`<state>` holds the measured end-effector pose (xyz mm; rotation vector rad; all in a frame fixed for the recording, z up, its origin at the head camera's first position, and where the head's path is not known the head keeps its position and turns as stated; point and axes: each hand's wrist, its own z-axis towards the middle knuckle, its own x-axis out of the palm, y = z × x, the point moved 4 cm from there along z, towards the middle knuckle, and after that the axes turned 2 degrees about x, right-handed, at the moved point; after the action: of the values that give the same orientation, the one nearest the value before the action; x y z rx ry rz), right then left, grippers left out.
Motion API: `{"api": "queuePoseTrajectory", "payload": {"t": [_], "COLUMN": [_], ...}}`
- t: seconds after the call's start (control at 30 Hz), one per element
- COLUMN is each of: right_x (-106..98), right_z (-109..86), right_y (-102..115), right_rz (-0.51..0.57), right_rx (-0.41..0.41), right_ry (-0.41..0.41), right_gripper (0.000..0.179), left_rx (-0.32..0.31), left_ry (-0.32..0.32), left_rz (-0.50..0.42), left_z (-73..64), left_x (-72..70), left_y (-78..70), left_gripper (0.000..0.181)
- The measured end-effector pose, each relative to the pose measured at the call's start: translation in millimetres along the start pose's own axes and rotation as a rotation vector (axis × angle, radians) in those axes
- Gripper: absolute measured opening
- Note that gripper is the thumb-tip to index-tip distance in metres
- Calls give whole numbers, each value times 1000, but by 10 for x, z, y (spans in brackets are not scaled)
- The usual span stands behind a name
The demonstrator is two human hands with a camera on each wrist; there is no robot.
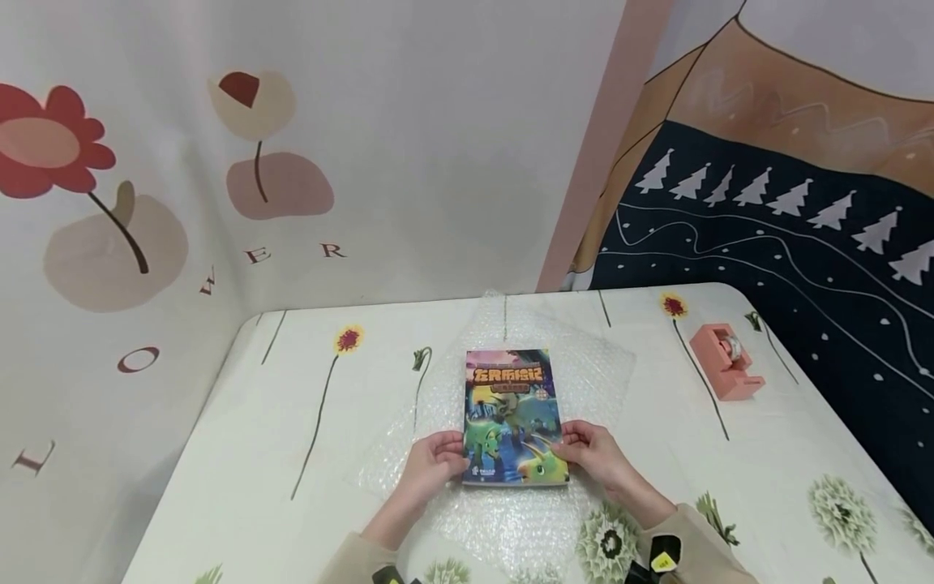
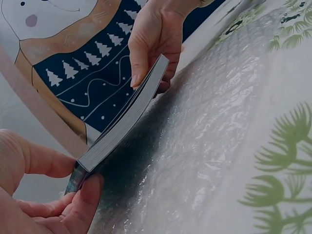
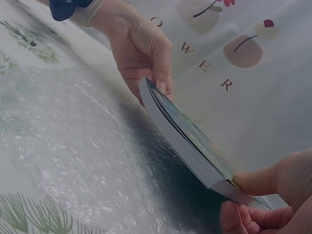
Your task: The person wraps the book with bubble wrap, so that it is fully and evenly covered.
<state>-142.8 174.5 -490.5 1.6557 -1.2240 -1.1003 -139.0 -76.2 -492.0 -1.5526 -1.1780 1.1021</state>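
Observation:
A paperback book (image 1: 514, 418) with a colourful dinosaur cover faces up between both hands. My left hand (image 1: 435, 464) pinches its left edge near the lower corner, thumb on top and fingers beneath. On the opposite edge my right hand (image 1: 594, 456) grips it the same way. Both wrist views show the book (image 2: 126, 117) raised above the bubble wrap (image 2: 209, 117), its page block bowed slightly. In the head view the sheet of bubble wrap (image 1: 503, 527) spreads under the book, turned cornerwise on the table.
A pink tape dispenser (image 1: 726, 365) with a roll of clear tape stands at the table's right side. The flower-printed tablecloth (image 1: 241, 454) covers the table. Behind it hangs a pale printed curtain (image 1: 438, 162), with a dark tree-patterned cloth (image 1: 766, 235) at the right.

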Motion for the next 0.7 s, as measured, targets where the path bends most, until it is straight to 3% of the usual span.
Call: {"api": "queuePoseTrajectory", "payload": {"t": [0.43,0.7], "right_x": [-24,-25], "right_z": [-41,-19], "right_y": [28,51], "right_rz": [-150,-295], "right_rx": [-41,-103], "right_ry": [14,19], "right_gripper": [23,20], "left_rx": [24,95], "left_ry": [33,54], "left_rz": [17,135], "left_z": [6,-8], "left_x": [35,41], "left_y": [35,-32], "left_gripper": [43,39]}}
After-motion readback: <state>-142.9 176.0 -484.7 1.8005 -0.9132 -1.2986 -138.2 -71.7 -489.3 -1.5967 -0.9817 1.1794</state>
